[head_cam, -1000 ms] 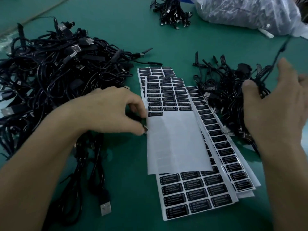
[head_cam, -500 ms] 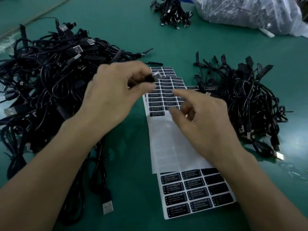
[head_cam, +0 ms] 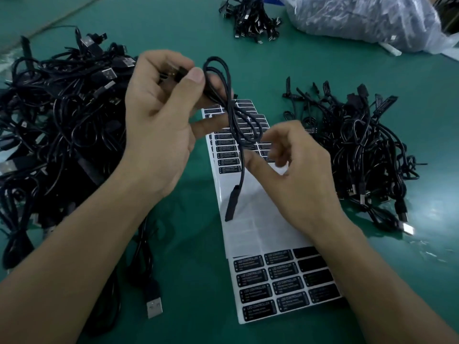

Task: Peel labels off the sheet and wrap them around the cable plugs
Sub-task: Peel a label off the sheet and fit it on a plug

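A looped thin black cable (head_cam: 243,170) is gripped in the left hand (head_cam: 159,115) above the white sheet of black rectangular labels (head_cam: 263,227) on the green worktop (head_cam: 188,244). Its slim black plug (head_cam: 232,203) hangs over the sheet. The right hand (head_cam: 298,182) is curled just right of it. Whether anything is pinched cannot be told.

A matte green tabletop (head_cam: 173,23) filled the view, a pale line (head_cam: 49,26) crossing its far left corner. At the far right lay a bulging, crinkled clear plastic bag (head_cam: 360,18), dark contents dimly visible inside.
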